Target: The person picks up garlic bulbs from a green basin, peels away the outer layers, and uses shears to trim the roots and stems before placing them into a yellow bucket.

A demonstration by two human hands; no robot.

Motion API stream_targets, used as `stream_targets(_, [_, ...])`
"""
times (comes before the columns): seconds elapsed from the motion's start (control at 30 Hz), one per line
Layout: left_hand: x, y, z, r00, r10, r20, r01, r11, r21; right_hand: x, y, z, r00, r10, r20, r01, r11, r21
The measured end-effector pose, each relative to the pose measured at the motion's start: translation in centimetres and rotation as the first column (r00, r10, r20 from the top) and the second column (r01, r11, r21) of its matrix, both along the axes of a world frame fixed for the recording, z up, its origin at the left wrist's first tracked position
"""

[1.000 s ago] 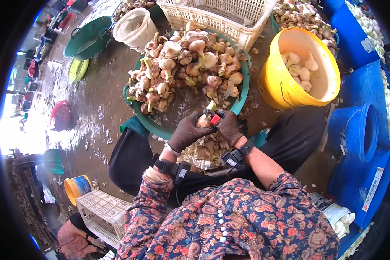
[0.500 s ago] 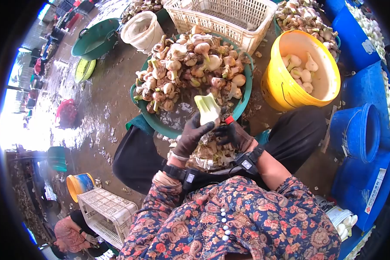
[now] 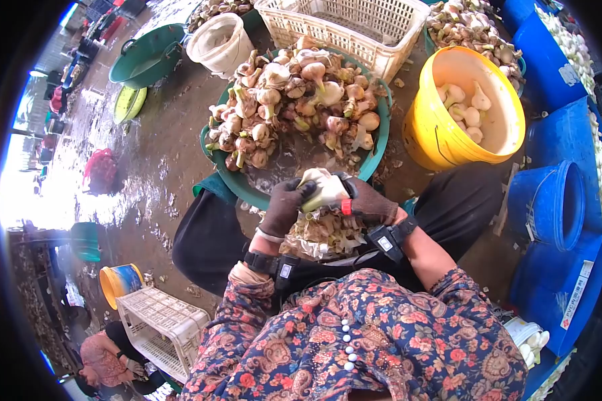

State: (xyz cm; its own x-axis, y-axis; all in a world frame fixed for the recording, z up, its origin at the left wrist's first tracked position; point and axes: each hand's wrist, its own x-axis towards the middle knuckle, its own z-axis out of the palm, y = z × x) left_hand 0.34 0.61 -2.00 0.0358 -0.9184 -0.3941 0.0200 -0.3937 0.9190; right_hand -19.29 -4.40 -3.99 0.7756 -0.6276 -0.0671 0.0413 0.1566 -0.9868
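Between my two dark-gloved hands is a pale garlic bulb [image 3: 328, 186] with a greenish stem, lying tilted with its stem end toward the left. My left hand [image 3: 287, 206] is closed around the stem end. My right hand [image 3: 373, 200] grips the bulb from the other side, and a small red piece [image 3: 346, 206] shows by its thumb. Just beyond my hands stands a green tub [image 3: 382, 144] heaped with unpeeled garlic bulbs [image 3: 267, 100]. Papery peelings [image 3: 324, 235] lie in a pile below my hands, between my legs.
A yellow bucket [image 3: 425, 127] holding several white bulbs stands at the right. Blue buckets [image 3: 538, 200] line the far right. Behind the tub are a white crate [image 3: 334, 30] and a white pail [image 3: 214, 47]. Another person [image 3: 107, 361] sits at lower left beside an upturned crate [image 3: 160, 321].
The garlic bulb has tipped from stem-up to lying sideways, stem to the left. My right hand has come up and round onto the bulb's right side; my left hand has shifted slightly left.
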Motion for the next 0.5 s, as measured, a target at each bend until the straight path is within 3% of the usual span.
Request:
stream_targets(0.03, [0.5, 0.2, -0.4, 0.976, 0.055, -0.211, -0.039, 0.996, 0.076, 0.0, 0.1, -0.1, 1.000, -0.001, 0.000, 0.001, 1.000, 0.000])
stream_targets(0.07, [1.0, 0.5, 2.1, 0.833, -0.279, 0.478, 0.344, 0.938, -0.051, 0.1, 0.1, 0.8, 0.996, 0.005, 0.086, -0.016, 0.993, 0.120])
stream_targets(0.1, [0.6, 0.8, 1.7, 0.834, -0.277, 0.477, 0.342, 0.938, -0.053, 0.2, 0.1, 1.3, 0.985, 0.002, 0.173, -0.044, 0.971, 0.236])
stream_targets(0.13, [-0.2, 1.0, 0.9, 0.978, -0.087, 0.188, 0.114, 0.983, -0.141, 0.1, -0.1, 0.7, 0.995, -0.002, 0.097, -0.018, 0.978, 0.207])
stream_targets(0.17, [-0.6, 1.1, 0.4, 0.985, 0.114, -0.129, -0.133, 0.979, -0.153, 0.1, 0.0, 0.4, 0.995, -0.001, 0.097, -0.019, 0.979, 0.205])
stream_targets(0.2, [0.4, 1.2, 0.5, 0.875, 0.018, 0.484, 0.190, 0.906, -0.377, 0.0, 0.2, 0.1, 0.964, -0.182, -0.192, 0.138, 0.965, -0.225])
stream_targets(0.23, [0.7, 1.1, 0.1, 0.875, 0.022, 0.483, 0.186, 0.906, -0.379, -0.1, 0.5, -0.2, 0.822, -0.443, -0.357, 0.134, 0.761, -0.635])
stream_targets(0.27, [0.9, 0.7, -0.6, 0.987, 0.047, 0.154, -0.007, 0.969, -0.249, 0.5, 1.1, 2.4, 0.813, -0.512, -0.279, 0.192, 0.686, -0.701])
stream_targets(0.3, [0.7, 0.4, 0.3, 0.974, 0.128, -0.184, -0.140, 0.989, -0.051, 0.9, 1.2, 2.7, 0.814, -0.510, -0.278, 0.190, 0.686, -0.702])
stream_targets(0.33, [0.9, 0.9, 1.5, 0.964, -0.087, 0.251, 0.136, 0.973, -0.186, 1.1, 1.5, 2.8, 0.861, -0.400, -0.313, 0.047, 0.677, -0.734])
stream_targets(0.37, [0.6, 0.9, 1.1, 0.988, -0.072, 0.139, 0.101, 0.972, -0.210, 1.3, 1.7, 2.9, 0.889, -0.289, -0.354, -0.092, 0.646, -0.758])
stream_targets(0.4, [0.4, 0.9, 0.7, 0.995, 0.051, -0.082, -0.053, 0.998, -0.028, 1.7, 1.8, 2.8, 0.895, -0.351, -0.276, -0.028, 0.573, -0.819])
stream_targets(0.43, [0.2, 0.8, 0.5, 0.939, 0.215, -0.270, -0.169, 0.968, 0.184, 1.8, 1.7, 2.0, 0.894, -0.353, -0.274, -0.028, 0.568, -0.822])
stream_targets(0.47, [0.7, 0.9, -0.7, 0.938, 0.215, -0.270, -0.171, 0.969, 0.179, 2.0, 1.5, 0.7, 0.908, -0.383, -0.172, 0.224, 0.789, -0.572])
stream_targets(0.5, [1.3, 1.1, -2.2, 0.988, 0.152, 0.039, -0.146, 0.980, -0.135, 2.2, 1.6, 0.1, 0.892, -0.444, -0.087, 0.419, 0.883, -0.209])
